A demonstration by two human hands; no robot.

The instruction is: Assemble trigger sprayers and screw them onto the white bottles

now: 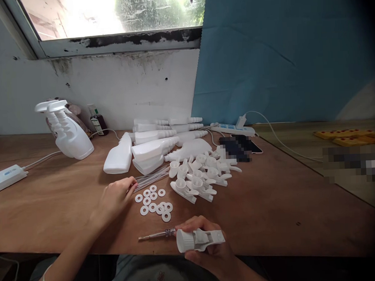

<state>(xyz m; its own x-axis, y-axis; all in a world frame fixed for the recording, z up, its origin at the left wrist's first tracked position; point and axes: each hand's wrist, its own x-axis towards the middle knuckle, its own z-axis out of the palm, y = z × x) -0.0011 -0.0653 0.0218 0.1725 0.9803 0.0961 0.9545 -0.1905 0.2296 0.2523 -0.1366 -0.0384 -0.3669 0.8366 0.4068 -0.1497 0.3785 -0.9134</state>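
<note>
The right grip (pixel 220 259) is closed around one white spray head (pixel 199 240), whose round cap is turned to the left. Just to the left of this grip lies the screwdriver (pixel 157 235), on the bench (pixel 271 219); its handle comes up to the fingers, but if they touch, I cannot tell. Beyond the right grip lie other heads (pixel 206 193) in a heap. The left grip (pixel 117 196) has its fingertips at the near end of the thin tubes (pixel 152 178); the fingers are almost together, and whether they pinch some tube, I cannot tell. Between the two grips lie the washers (pixel 152 207), a few overlapping. Farther away than both grips are the bottles (pixel 153 149), piled partly on each other.
</note>
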